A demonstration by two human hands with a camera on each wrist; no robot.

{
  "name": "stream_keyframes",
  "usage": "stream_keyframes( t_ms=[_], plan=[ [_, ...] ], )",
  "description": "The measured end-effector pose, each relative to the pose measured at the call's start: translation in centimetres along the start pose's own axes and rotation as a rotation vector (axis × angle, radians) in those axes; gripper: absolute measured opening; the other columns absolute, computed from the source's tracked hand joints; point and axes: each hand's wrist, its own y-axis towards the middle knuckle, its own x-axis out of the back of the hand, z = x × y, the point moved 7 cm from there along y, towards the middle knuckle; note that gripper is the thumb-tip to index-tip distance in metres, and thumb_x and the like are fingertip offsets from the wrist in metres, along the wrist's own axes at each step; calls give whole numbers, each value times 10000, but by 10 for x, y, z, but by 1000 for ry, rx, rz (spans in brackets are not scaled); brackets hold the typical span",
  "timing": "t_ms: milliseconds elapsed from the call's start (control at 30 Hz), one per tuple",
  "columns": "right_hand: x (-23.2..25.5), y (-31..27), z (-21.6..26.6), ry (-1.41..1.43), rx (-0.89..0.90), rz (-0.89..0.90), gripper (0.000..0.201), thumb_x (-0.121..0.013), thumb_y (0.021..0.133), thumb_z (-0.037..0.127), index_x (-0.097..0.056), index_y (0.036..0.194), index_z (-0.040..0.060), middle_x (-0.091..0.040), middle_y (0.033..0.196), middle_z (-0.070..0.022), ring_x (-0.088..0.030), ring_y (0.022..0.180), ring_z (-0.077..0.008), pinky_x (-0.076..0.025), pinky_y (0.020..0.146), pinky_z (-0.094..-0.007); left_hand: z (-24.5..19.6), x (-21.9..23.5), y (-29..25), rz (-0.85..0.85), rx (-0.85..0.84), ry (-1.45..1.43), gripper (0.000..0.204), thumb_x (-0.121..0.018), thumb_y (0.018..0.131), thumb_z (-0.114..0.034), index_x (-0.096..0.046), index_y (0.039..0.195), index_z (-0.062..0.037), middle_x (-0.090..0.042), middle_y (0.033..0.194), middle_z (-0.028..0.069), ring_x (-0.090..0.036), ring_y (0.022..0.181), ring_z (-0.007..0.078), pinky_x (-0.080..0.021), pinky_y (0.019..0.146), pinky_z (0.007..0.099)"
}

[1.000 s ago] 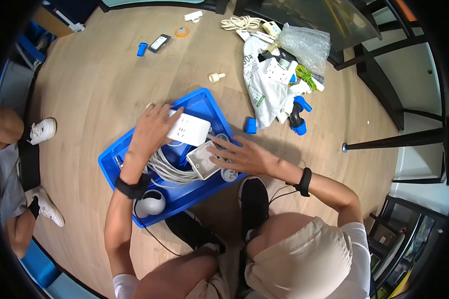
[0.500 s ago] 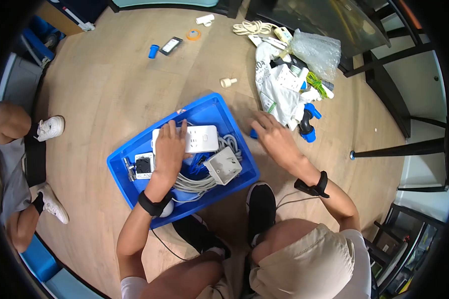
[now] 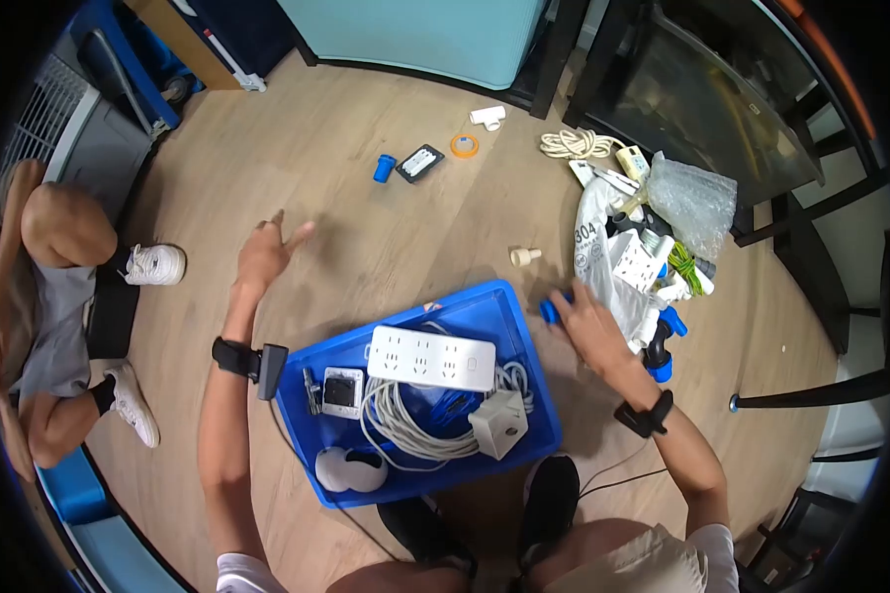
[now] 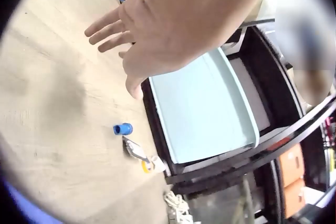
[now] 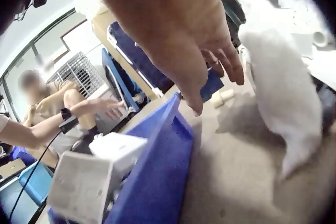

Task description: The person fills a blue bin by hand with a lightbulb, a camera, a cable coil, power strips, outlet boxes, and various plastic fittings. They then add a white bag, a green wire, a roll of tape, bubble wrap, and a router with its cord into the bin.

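My right hand (image 3: 595, 331) pinches a blue plastic pipe fitting (image 3: 554, 308) just outside the right wall of the blue tray (image 3: 546, 395). In the right wrist view the fitting (image 5: 212, 85) shows between thumb and fingers, partly hidden by them. My left hand (image 3: 267, 255) is held out over the floor beyond the tray's far left corner, fingers extended and holding nothing. Inside the tray lie a white power strip (image 3: 432, 358), a coiled grey-white cable (image 3: 405, 427), a white junction box (image 3: 499, 425), a square socket piece (image 3: 343, 392) and a white rounded device (image 3: 351, 469).
Right of the tray, a white bag (image 3: 593, 237), bubble wrap (image 3: 697, 203) and black-and-blue pipe fittings (image 3: 660, 348) form a pile. A cream fitting (image 3: 526, 257), blue fitting (image 3: 385, 168), black rectangular item (image 3: 420, 163) and orange tape roll (image 3: 464, 146) lie beyond. Another person (image 3: 54, 296) sits at left.
My left hand has let go of the power strip, now in the tray, and moved out to the left. My right hand has left the junction box and taken hold of the blue fitting.
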Motion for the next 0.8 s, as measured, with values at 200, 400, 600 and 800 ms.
stream_keyframes(
  t_ms=[200, 400, 600, 800],
  plan=[
    [-9, 96, -18, -34, 261, -260, 566, -804, 825, 367, -580, 1215, 23, -569, 1325, -184, -482, 1367, -377, -462, 1111, -461, -101, -42, 81, -299, -274, -193, 1104, -753, 811, -696, -316, 1599, -60, -426, 1453, 434, -563, 1259, 543, -511, 1032, 528],
    [-38, 93, -16, -179, 318, -92, 537, -745, 870, 393, -564, 1202, 11, -563, 1342, -197, -559, 1303, -332, -509, 1060, -417, -183, -119, 112, -372, -300, 44, 817, -721, 914, -546, -403, 1568, -174, -318, 1536, 394, -445, 1355, 566, -495, 1049, 565],
    [-24, 84, -32, 153, 14, -23, 547, -844, 782, 144, -547, 1208, -29, -517, 1269, -220, -650, 1077, -410, -595, 870, -443, -158, -112, 121, -522, -380, -18, 380, -657, 992, -249, -658, 1336, -88, -505, 1427, 297, -572, 1155, 521, -523, 941, 556],
    [82, 53, 7, 603, -186, -222, 536, -897, 773, 222, -578, 1120, -33, -538, 1167, -162, -641, 897, -322, -560, 784, -399, -115, -91, 106, -553, -380, -271, 258, -707, 942, -166, -752, 1140, -7, -643, 1241, 303, -660, 1047, 440, -533, 929, 516]
  ],
)
